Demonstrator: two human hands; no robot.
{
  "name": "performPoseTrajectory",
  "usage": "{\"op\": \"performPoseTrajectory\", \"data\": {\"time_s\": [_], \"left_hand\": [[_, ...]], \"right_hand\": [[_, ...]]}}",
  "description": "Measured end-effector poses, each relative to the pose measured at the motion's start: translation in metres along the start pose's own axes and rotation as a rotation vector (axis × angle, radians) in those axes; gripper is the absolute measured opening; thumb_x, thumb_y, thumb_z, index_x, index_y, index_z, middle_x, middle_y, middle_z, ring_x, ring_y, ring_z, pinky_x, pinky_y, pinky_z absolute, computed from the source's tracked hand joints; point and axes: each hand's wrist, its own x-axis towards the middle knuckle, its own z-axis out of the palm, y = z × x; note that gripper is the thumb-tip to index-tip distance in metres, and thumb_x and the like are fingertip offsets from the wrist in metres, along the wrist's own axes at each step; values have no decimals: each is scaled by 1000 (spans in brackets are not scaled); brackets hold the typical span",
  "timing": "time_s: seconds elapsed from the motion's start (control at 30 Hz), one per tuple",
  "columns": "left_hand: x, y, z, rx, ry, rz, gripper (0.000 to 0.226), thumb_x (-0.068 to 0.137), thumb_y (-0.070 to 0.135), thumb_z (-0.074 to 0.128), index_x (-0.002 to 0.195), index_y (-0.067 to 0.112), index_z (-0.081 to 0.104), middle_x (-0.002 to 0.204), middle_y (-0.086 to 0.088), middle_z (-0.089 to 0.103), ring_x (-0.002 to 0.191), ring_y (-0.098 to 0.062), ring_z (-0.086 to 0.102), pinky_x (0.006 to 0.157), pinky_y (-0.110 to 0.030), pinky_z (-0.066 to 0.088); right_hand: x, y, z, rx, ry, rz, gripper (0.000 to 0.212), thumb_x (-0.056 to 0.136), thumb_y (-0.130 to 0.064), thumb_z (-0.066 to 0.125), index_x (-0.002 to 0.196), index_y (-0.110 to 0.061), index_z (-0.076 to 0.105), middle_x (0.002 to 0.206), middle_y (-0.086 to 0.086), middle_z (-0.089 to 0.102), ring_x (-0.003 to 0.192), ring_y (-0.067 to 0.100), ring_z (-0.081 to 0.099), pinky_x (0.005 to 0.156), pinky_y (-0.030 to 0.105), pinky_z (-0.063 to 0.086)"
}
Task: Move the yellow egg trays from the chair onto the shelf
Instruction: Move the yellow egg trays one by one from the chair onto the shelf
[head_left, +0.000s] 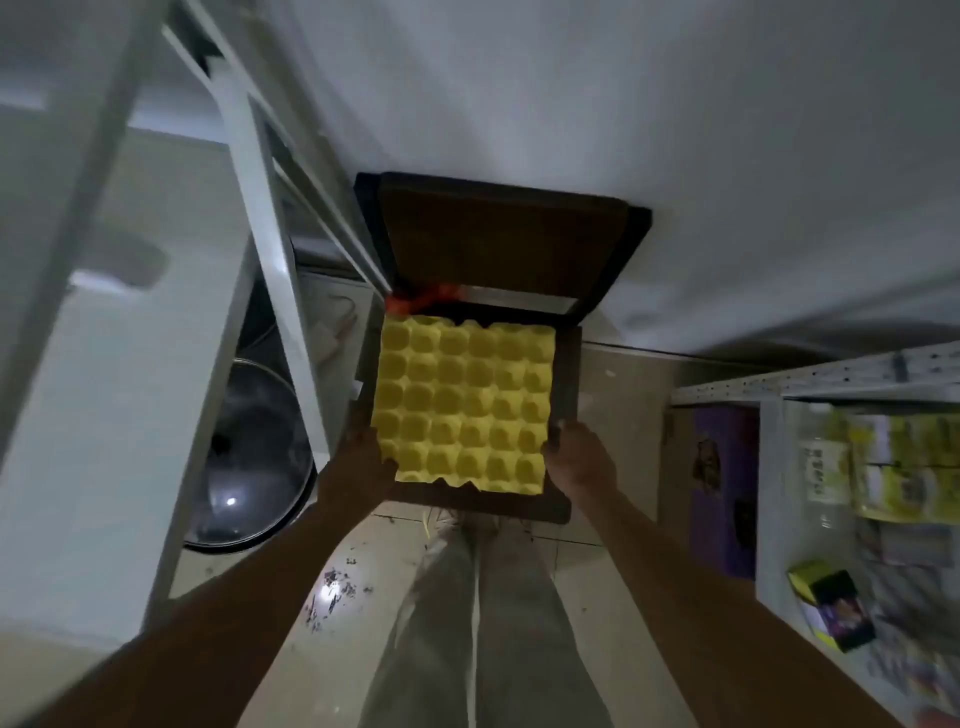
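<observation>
Yellow egg trays (462, 405) gripped on chair (519, 244), pickup step.
Left hand (363, 462) and right hand (576, 457) clamped on opposite edges; next: lift level, swing right toward shelf (810, 384).

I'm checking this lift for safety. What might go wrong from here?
The hands, left and right, hold only the near corners of the trays, so the far end may sag or slide off. The shelf on the right looks crowded; swinging over could knock the boxes.

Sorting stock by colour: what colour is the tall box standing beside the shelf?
Purple box, with a dark picture on it; seen in the head view.
</observation>
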Motion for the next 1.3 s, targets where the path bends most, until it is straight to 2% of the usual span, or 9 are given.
{"op": "performPoseTrajectory", "data": {"time_s": [0.17, 0.3, 0.47, 0.63, 0.8, 1.0, 1.1, 1.2, 1.3], "left_hand": [[56, 4, 8, -114, 147, -92, 49, 96, 21, 56, 141, 5, 52, 131, -21, 57, 118, -41, 60, 96, -52, 53], [81, 5, 17, -166, 191, -147, 39, 94, 14, 54, 128, -4, 53, 128, -25, 57, 117, -43, 59, 97, -51, 51], [96, 3, 28, -178, 286, -170, 38, 98, 23, 55, 126, -3, 52, 126, -23, 59, 112, -43, 62, 93, -53, 53], [114, -3, 26, -84, 274, -191, 32, 99, 27, 51, 121, 4, 55, 121, -20, 65, 109, -41, 65, 84, -48, 53], [117, -4, 23, -63, 294, -247, 26, 94, 24, 53, 115, 12, 61, 116, -14, 69, 108, -38, 67, 80, -43, 52], [114, -2, 20, -42, 293, -232, 19, 88, 15, 52, 103, 12, 65, 100, -16, 71, 92, -39, 69, 76, -41, 57], [113, -5, 16, -21, 298, -195, 21, 87, 13, 53, 103, 12, 66, 99, -16, 72, 93, -40, 70, 71, -38, 52], [108, -4, 11, -3, 296, -178, 27, 87, 11, 51, 109, 15, 68, 101, -14, 72, 93, -39, 70, 71, -38, 51], [100, 0, 7, 16, 279, -182, 24, 89, 12, 52, 107, 16, 66, 97, -12, 69, 91, -37, 68, 69, -37, 45]], "right_hand": [[47, 10, 25, 29, 98, 119, 21, 97, -27, 53, 110, -19, 67, 107, 5, 70, 97, 27, 66, 76, 33, 53], [69, 10, 41, 66, 205, 149, 19, 98, -30, 56, 104, -20, 71, 102, 3, 73, 99, 28, 69, 70, 30, 47], [82, 8, 48, 96, 312, 199, 17, 96, -32, 63, 97, -18, 73, 96, 7, 74, 95, 31, 71, 75, 38, 59], [87, 9, 51, 30, 410, 203, 20, 94, -37, 63, 91, -20, 73, 92, 8, 72, 91, 33, 70, 71, 36, 55], [88, 6, 50, -15, 424, 197, 19, 92, -35, 64, 88, -20, 75, 86, 7, 73, 84, 32, 73, 66, 32, 53], [84, 5, 46, -69, 414, 205, 19, 94, -30, 61, 91, -17, 75, 90, 7, 73, 87, 30, 73, 67, 32, 53], [81, 3, 45, -86, 411, 221, 20, 95, -31, 61, 95, -16, 74, 95, 8, 72, 90, 31, 73, 67, 32, 50], [76, 1, 44, -60, 439, 249, 17, 94, -27, 63, 88, -16, 74, 89, 8, 73, 86, 32, 74, 61, 30, 43], [70, 0, 39, -46, 444, 274, 17, 94, -26, 63, 87, -16, 74, 87, 7, 72, 84, 31, 74, 61, 29, 41]]}}
